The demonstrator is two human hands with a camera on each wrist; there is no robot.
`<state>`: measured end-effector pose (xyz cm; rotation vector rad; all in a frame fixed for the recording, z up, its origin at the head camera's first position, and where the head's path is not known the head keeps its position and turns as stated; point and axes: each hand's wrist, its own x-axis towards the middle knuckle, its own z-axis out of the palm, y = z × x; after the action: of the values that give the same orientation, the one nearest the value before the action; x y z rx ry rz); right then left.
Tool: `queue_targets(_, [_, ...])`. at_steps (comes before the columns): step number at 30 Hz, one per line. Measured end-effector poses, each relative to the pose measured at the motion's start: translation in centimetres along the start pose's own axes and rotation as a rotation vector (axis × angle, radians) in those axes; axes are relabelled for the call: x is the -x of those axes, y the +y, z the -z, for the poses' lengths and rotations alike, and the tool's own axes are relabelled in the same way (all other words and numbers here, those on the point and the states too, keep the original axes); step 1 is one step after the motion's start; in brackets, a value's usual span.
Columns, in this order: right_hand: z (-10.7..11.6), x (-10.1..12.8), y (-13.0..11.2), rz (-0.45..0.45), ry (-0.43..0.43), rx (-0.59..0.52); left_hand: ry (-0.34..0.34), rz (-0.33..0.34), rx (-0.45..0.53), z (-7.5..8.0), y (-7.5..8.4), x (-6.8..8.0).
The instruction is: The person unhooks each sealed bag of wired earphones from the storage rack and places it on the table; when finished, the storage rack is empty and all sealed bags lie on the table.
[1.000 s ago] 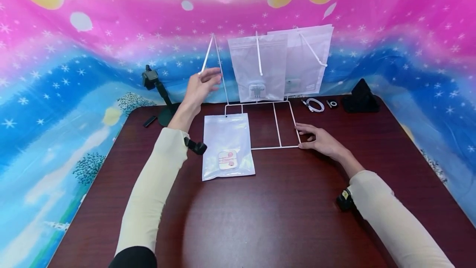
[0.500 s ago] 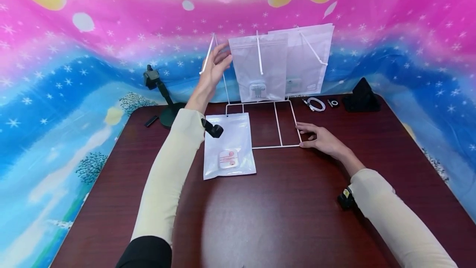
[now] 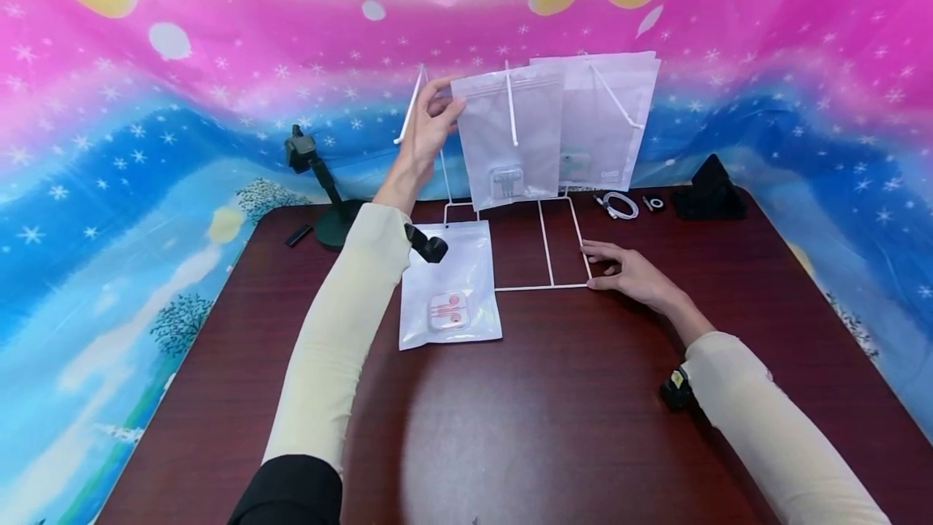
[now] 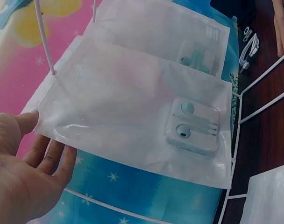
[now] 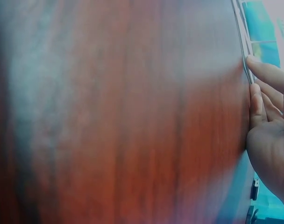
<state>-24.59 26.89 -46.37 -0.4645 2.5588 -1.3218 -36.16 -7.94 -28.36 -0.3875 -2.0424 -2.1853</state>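
My left hand (image 3: 443, 106) is raised at the white wire rack (image 3: 543, 243) and pinches the top left corner of a hanging frosted bag (image 3: 513, 132). In the left wrist view the thumb lies on the front of that bag (image 4: 128, 107), the fingers behind it; a white earphone case (image 4: 193, 123) sits inside. A second bag (image 3: 612, 116) hangs behind on the right hook. A third bag with pink earphones (image 3: 448, 286) lies flat on the table. My right hand (image 3: 619, 267) rests flat at the rack base's right corner, its fingers (image 5: 266, 74) against the wire.
A black stand (image 3: 321, 189) and a small black piece (image 3: 298, 235) sit at the dark wood table's (image 3: 554, 411) back left. At the back right are a coiled white cable (image 3: 618, 204), a small clip (image 3: 652, 202) and a black wedge (image 3: 707, 189). A colourful cloth hangs behind.
My left hand rose from beside the empty left hook to the hanging bag's corner and took hold; the bag now tilts slightly. The right hand has stayed put.
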Motion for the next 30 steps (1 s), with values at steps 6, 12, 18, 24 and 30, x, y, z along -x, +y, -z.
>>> queue_targets(6, [-0.1, -0.1, 0.2, 0.012, 0.012, 0.003, 0.004, 0.004, 0.008, 0.0, 0.1, 0.3])
queue_targets(12, [-0.2, -0.1, 0.2, -0.030, 0.005, 0.015, -0.008, 0.023, -0.009, 0.1, 0.4, 1.1])
queue_targets(18, [-0.1, 0.1, 0.2, -0.045, 0.000, 0.015, 0.001, 0.027, -0.017, 0.1, 0.8, 2.3])
queue_targets(24, [0.0, 0.0, 0.3, -0.040, 0.006, 0.017, 0.026, 0.030, -0.054, 0.3, 1.1, 3.2])
queue_targets(30, [-0.1, 0.0, 0.2, -0.039, 0.007, 0.021, 0.034, 0.051, -0.049, 0.3, 1.4, 4.3])
